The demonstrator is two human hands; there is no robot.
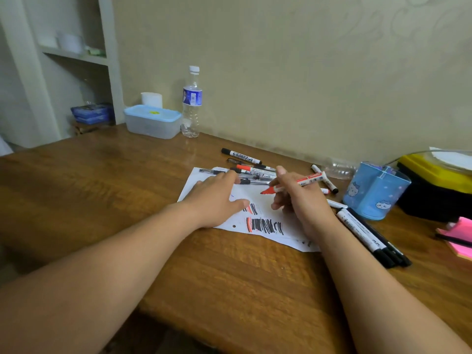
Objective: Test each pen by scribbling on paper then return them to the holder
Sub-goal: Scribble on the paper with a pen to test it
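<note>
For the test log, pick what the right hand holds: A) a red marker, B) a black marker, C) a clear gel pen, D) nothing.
A: the right hand grips a red marker, its red end toward the scribbled paper on which the left hand lies flat.

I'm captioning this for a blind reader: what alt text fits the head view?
The right hand holds a red marker over scribbled white paper that the left hand presses flat on a wooden table. Loose pens lie around, and a blue pen holder stands at right.
</note>
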